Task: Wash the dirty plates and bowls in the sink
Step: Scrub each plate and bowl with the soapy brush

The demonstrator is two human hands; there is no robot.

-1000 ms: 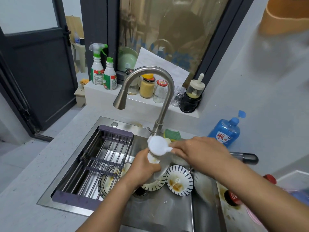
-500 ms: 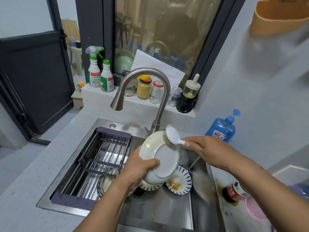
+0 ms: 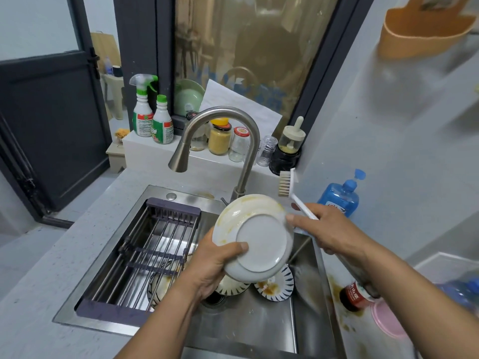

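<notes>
Left of both hands, a dark sliding rack (image 3: 145, 252) spans the left part of the steel sink (image 3: 261, 330), and a stained patterned bowl (image 3: 162, 283) lies under its bars. The left hand (image 3: 210, 268) is closed on the lower left rim of a white plate (image 3: 255, 237), thumb pressed across the plate's underside, which faces the camera; the plate is tilted up above the sink, with yellowish smears along its upper rim. Above and behind this hand, the curved faucet (image 3: 233, 141) arches over the basin, with spray bottles (image 3: 151, 117) and jars (image 3: 220, 139) on the ledge beyond it. Directly below the plate, two more patterned dishes rest on the sink floor near the drain: one (image 3: 230, 287) mostly hidden by the plate, the other (image 3: 276, 286) holding brown residue. The right hand (image 3: 329, 229) is wrapped around the white handle of a dish brush (image 3: 287, 183), whose bristles point left, raised clear of the plate; its fingertips (image 3: 291, 218) sit just beside the plate's right edge. Past that hand, a blue soap bottle (image 3: 340, 195) stands on the desk (image 3: 39, 294), and a red-labelled bottle (image 3: 356, 296) lies near the forearm.
</notes>
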